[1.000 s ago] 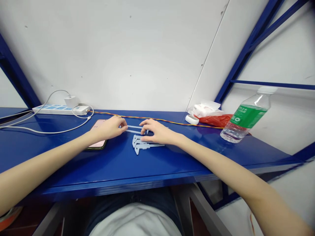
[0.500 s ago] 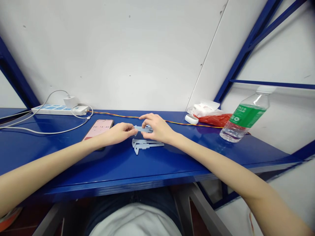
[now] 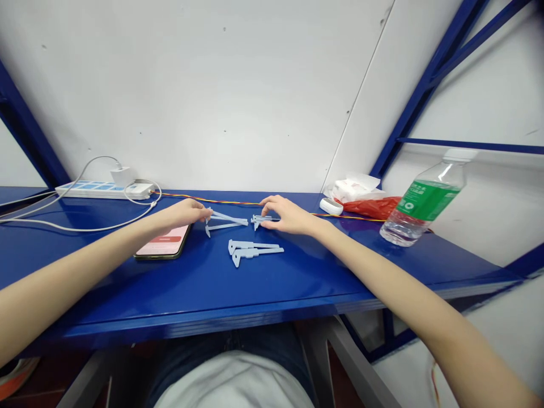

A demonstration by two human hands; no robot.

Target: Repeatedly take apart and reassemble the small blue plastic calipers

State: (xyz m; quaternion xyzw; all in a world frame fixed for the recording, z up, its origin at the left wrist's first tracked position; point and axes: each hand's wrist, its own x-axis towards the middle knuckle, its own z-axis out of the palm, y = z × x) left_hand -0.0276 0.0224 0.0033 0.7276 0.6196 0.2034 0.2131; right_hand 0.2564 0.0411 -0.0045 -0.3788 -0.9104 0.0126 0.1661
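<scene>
My left hand [image 3: 190, 212] is closed in a pinch on the jaw end of a pale blue plastic vernier caliper [image 3: 229, 217], its beam pointing right. A second pale blue caliper [image 3: 228, 226] lies just below it, their far ends close together. To the right, my right hand [image 3: 284, 215] curls its thumb and fingers around more pale blue calipers [image 3: 257, 219]; only their jaw ends show, the rest being under the hand. Nearer the table's front, two more calipers [image 3: 257, 252] lie side by side, jaws to the left.
A phone [image 3: 164, 247] lies beneath my left forearm. Behind it stand a power strip [image 3: 102, 191] and a white cable [image 3: 97, 229]. A thin red-yellow wire [image 3: 221, 201] runs along the wall. At right are a white device [image 3: 331, 206], a red bag [image 3: 369, 207] and a water bottle [image 3: 425, 198].
My left hand has moved left, drawing a caliper away from my right hand. A second caliper now shows beside it. My right hand has shifted slightly right; the two front calipers stayed put.
</scene>
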